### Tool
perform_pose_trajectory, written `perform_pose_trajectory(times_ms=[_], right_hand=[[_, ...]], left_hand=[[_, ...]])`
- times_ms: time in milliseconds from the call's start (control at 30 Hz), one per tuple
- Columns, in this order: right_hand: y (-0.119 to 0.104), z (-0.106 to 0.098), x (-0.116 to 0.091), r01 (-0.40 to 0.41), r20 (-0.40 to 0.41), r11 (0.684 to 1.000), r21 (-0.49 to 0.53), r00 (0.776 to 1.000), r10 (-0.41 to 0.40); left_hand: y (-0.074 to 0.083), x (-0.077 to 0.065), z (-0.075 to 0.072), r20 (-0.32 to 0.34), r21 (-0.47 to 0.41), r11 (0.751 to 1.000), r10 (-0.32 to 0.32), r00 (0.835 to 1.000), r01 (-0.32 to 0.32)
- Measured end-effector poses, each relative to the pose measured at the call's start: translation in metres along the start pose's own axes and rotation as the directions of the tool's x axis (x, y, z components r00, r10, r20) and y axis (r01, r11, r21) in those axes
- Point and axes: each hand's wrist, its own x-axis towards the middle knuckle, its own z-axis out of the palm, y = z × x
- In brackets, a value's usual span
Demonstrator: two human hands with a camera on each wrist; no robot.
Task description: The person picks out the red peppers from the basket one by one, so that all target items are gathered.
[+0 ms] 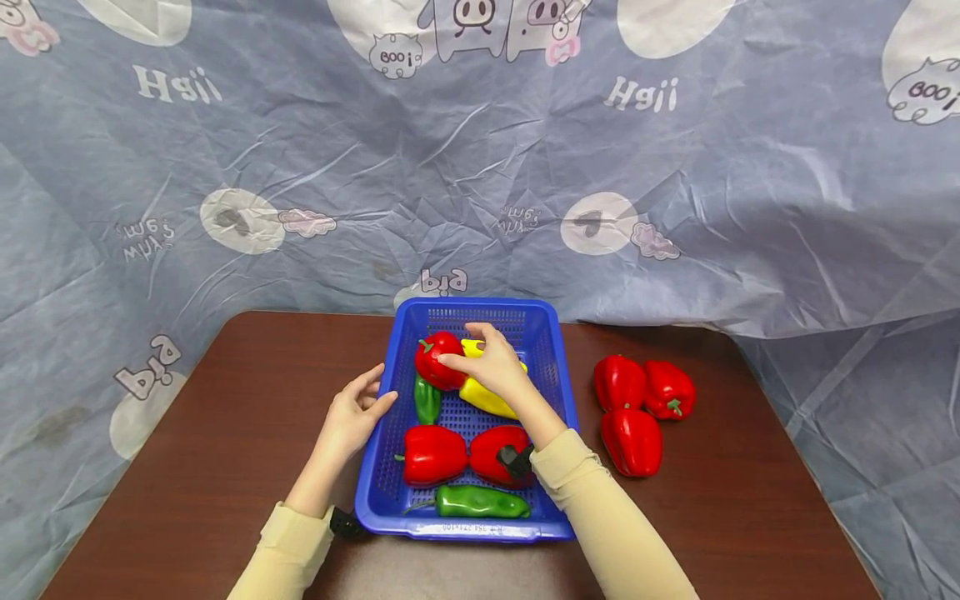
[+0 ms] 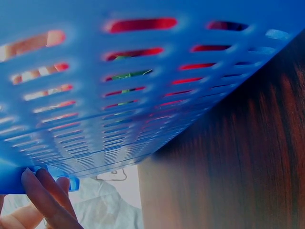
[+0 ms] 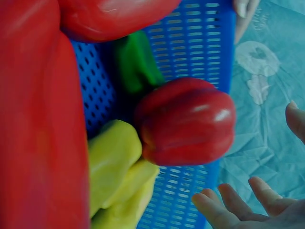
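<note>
My left hand [image 1: 351, 419] rests at the left rim of a blue plastic basket [image 1: 567, 400], its fingers loosely extended; in the left wrist view its fingertips [image 2: 40, 186] meet that rim. Inside the basket, my right hand [image 1: 495, 367] hovers over a red bell pepper [image 1: 433, 368] with fingers spread. The right wrist view shows a gap between this hand [image 3: 243, 205] and the red bell pepper [image 3: 188, 124]. Beside that pepper lie a green pepper [image 1: 427, 402] and yellow peppers [image 1: 483, 398], partly hidden by the right hand.
Two more red bell peppers [image 1: 434, 457] and a long green pepper [image 1: 482, 502] lie at the basket's near end. Three red bell peppers [image 1: 632, 442] sit clustered on the brown table [image 1: 750, 500] to the right. A printed grey-blue cloth [image 1: 480, 167] hangs behind the table.
</note>
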Motion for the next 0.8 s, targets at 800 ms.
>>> perform_pose_trajectory(times_ms=[800], right_hand=[[0.013, 0.027, 0.021, -0.106, 0.021, 0.993, -0.044, 0.994, 0.107]], left_hand=[[0.002, -0.002, 0.004, -0.022, -0.044, 0.999, 0.002, 1.000, -0.003]])
